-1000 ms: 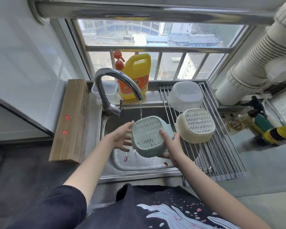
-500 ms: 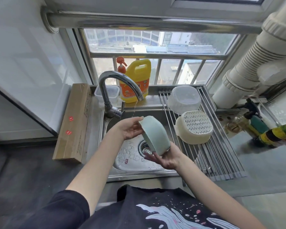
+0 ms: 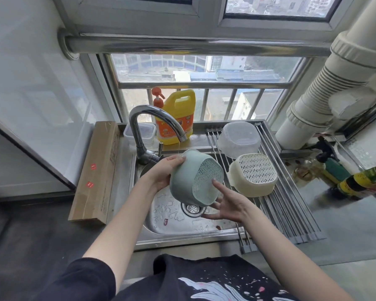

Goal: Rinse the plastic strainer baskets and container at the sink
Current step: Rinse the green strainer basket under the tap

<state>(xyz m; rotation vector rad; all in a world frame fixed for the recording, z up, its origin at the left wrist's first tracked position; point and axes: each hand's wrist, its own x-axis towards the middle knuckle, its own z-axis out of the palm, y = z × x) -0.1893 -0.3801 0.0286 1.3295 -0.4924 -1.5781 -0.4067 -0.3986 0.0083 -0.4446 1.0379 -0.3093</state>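
A pale green strainer basket [image 3: 191, 177] is held tilted over the steel sink [image 3: 167, 222], its perforated base facing right. My left hand [image 3: 163, 170] grips its rim at the upper left, under the thin stream from the tap [image 3: 152, 120]. My right hand [image 3: 228, 205] is spread below the basket, with a fingertip on the perforated base. A cream strainer basket [image 3: 254, 174] lies upside down on the drying rack [image 3: 291, 216]. Behind it sits a clear plastic container [image 3: 239, 137], also upside down.
A yellow detergent jug [image 3: 178, 118] and a small clear lidded box [image 3: 146, 132] stand behind the tap on the sill. A long cardboard box [image 3: 98, 170] lies left of the sink. Bottles [image 3: 356, 181] crowd the counter at the right, below a large white pipe [image 3: 326, 88].
The green basket has been turned so its perforated base now faces right. My left hand has kept its hold on the rim, and my right hand has opened beneath the basket.
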